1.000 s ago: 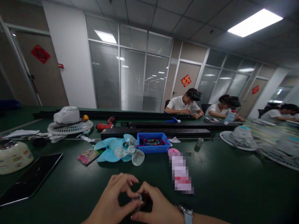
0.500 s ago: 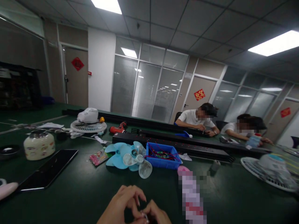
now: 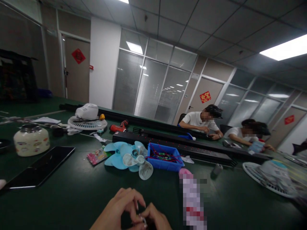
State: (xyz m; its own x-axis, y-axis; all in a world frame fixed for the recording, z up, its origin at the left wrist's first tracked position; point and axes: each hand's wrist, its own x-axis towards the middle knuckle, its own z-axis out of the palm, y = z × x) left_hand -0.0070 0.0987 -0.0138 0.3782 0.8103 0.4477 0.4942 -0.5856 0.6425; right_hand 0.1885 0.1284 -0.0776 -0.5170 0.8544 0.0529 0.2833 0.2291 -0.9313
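At the bottom edge of the view my left hand (image 3: 120, 209) and my right hand (image 3: 154, 218) meet over the dark green table (image 3: 72, 195). Their fingertips pinch a small silvery part (image 3: 143, 220) between them; I cannot make out what it is. Both hands are cut off by the frame's lower edge. Just beyond them lie light blue fan blades (image 3: 127, 156) and a blue bin (image 3: 164, 157) with wires in it.
A dark tablet (image 3: 40, 166) and a cream jar (image 3: 31, 140) lie at left, a white fan grille with motor (image 3: 86, 118) and a red screwdriver tool (image 3: 118, 127) farther back. A pink bottle (image 3: 192, 198) lies at right. Two people sit across black rails (image 3: 182, 145).
The view has swung left and tilted up, so my hands sit lower in the frame. The pinch on the small part is unchanged.
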